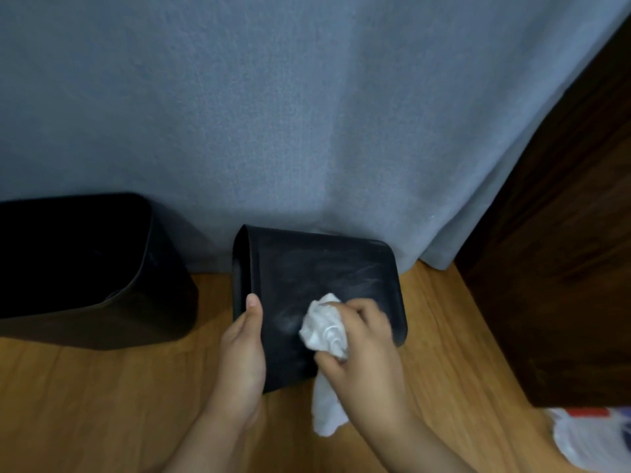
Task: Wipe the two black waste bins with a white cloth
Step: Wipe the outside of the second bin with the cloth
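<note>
On the floor, the tipped bin [317, 295] lies with its long axis left-right, left hand [244, 346] gripping its near-left edge, right hand [362, 349] pressing the bunched white cloth [324, 329] on its upturned side, while the upright bin [85, 268] waits far left.

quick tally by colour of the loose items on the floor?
Black: 2, the bin on its side and the upright bin
White: 2, the cloth gripped by the right hand, and the plastic bag
Total: 4
</note>
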Action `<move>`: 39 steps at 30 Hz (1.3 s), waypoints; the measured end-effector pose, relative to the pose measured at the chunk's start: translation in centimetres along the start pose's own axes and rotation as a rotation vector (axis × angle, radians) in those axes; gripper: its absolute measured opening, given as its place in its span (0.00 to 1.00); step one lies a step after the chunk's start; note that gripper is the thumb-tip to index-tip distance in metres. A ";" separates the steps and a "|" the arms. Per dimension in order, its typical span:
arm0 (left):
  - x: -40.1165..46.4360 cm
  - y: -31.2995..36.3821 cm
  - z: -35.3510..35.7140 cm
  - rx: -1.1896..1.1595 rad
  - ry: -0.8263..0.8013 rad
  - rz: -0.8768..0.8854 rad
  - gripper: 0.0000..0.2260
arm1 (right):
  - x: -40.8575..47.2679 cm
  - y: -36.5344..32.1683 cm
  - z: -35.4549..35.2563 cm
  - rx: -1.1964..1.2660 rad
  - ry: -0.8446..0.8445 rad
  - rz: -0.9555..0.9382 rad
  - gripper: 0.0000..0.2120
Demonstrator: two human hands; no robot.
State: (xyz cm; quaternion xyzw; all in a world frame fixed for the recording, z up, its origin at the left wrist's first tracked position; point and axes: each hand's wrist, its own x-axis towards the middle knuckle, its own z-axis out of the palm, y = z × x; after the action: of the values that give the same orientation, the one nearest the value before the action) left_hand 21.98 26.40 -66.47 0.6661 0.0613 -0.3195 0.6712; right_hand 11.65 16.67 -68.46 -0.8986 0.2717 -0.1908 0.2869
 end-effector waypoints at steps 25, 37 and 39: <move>0.1 0.3 -0.5 -0.020 0.055 0.041 0.18 | -2.0 3.4 0.2 0.155 -0.012 0.114 0.21; 0.0 -0.1 -0.9 -0.031 0.098 -0.011 0.17 | -1.7 5.1 -0.1 0.156 0.036 0.277 0.19; 0.1 -0.2 -0.9 -0.032 0.137 -0.012 0.17 | -2.0 3.2 0.4 0.196 -0.097 0.114 0.19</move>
State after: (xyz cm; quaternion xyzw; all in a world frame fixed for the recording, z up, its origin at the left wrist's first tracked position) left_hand 22.27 27.22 -66.74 0.6751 0.1160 -0.2762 0.6742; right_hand 9.06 15.86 -71.08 -0.8575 0.2881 -0.1562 0.3967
